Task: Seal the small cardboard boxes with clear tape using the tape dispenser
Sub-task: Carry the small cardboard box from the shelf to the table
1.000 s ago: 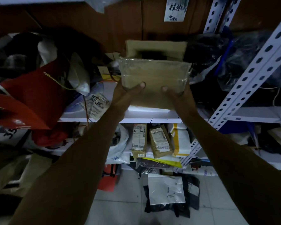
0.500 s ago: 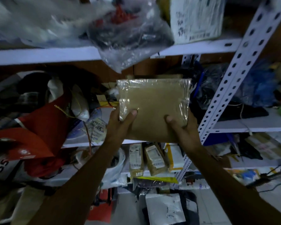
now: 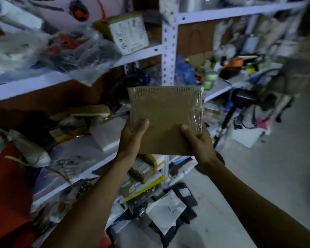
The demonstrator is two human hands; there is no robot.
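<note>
I hold a flat brown cardboard box (image 3: 166, 120) in front of me at chest height, away from the shelves. Clear tape shines along its top edge and its right side. My left hand (image 3: 132, 138) grips its lower left corner, thumb on the front face. My right hand (image 3: 198, 141) grips its lower right corner in the same way, thumb on top. The fingers of both hands are hidden behind the box. No tape dispenser is in view.
White metal shelving (image 3: 168, 56) runs from left to far right, crammed with bags, parcels and a labelled box (image 3: 129, 35). A red bag (image 3: 7, 190) sits at the lower left. Packages (image 3: 168, 208) lie on the grey floor (image 3: 268, 172), with a black stand (image 3: 240, 99) to the right.
The box has come off the shelf and stays in both hands. My view has swung up and to the right, so the shelves' right end and the floor now show.
</note>
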